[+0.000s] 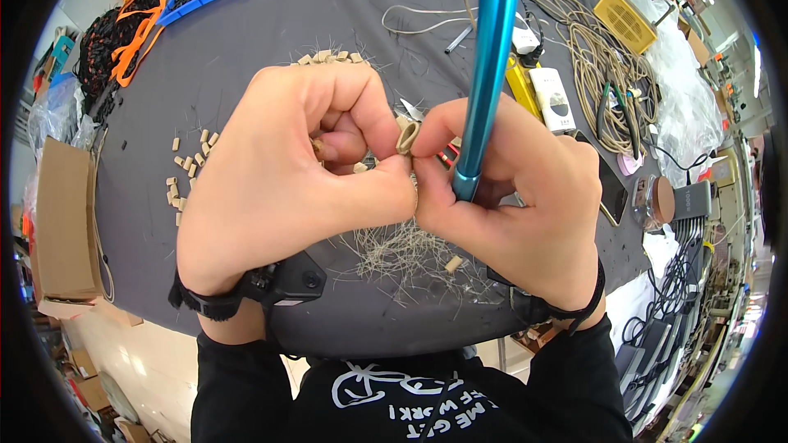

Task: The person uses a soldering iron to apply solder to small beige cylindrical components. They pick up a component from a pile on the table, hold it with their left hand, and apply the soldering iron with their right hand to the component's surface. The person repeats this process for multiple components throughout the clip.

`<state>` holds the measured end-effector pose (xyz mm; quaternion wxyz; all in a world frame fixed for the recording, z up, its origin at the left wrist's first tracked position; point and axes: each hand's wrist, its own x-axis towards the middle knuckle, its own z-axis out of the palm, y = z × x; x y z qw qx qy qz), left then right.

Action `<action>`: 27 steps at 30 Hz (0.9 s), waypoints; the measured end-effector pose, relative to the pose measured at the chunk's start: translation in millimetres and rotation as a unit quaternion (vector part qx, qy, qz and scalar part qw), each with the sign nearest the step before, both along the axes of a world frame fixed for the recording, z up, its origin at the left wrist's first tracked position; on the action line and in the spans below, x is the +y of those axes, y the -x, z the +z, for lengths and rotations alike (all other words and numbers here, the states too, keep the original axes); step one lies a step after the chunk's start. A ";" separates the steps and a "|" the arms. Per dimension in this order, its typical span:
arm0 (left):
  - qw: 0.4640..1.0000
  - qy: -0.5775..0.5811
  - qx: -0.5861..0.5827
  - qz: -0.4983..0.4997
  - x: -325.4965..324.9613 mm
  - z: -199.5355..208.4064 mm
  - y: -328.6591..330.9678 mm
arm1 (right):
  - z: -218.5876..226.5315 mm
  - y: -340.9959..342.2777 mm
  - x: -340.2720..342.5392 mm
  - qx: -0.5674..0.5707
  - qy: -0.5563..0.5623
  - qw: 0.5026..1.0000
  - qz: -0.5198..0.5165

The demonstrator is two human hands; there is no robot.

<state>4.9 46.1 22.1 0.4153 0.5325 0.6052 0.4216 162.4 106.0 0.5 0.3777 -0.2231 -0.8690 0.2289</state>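
Pinching a small tan loop between both hands, blue tool in the right

Your left hand (295, 172) is closed in a pinch, its thumb and index fingertip meeting at the left side of the small tan loop (407, 138). Your right hand (517, 172) meets it from the other side with thumb and index fingertip, while the same hand grips a blue tool (488, 74), a shiny cylinder rising past its fingers. The loop sits directly between your fingertips, its hollow end facing up toward you. Something brownish shows inside your curled left fingers, too small to identify.

To handle the loop well, a light, even pinch from both sides should serve best; a hard squeeze could flatten its hollow. Resting the tool firmly in the right palm would leave that thumb and finger free for fine work.

Just behind your fingertips, a pointed metal tip (411, 110) shows; guard against brushing it. Just on your body's side of both hands lies a tangle of pale thread clippings (402, 250), which could snag on the loop. Left of your left hand, loose tan pieces (199, 159) are scattered; farther off, beyond it, stands a blue tray (168, 16) of black parts.
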 end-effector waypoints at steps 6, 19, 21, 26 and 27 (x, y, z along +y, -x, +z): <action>0.998 0.043 0.015 -0.044 -0.9 3.8 6.4 | 2.0 -0.4 -3.6 -0.039 -0.020 0.999 0.021; 0.988 0.070 -0.118 -0.067 1.4 3.9 9.3 | 6.4 -2.4 -7.1 0.017 0.000 0.999 0.037; 0.984 0.076 -0.141 -0.071 1.5 4.7 7.9 | 7.6 -4.4 -8.3 0.017 0.029 0.998 0.046; 0.973 0.063 -0.211 -0.072 0.0 1.4 8.2 | 12.8 -7.0 -8.6 0.028 0.127 0.988 0.082; 0.975 0.062 -0.201 -0.075 -0.2 3.2 8.5 | 15.0 -7.1 -9.1 0.036 0.161 0.982 0.088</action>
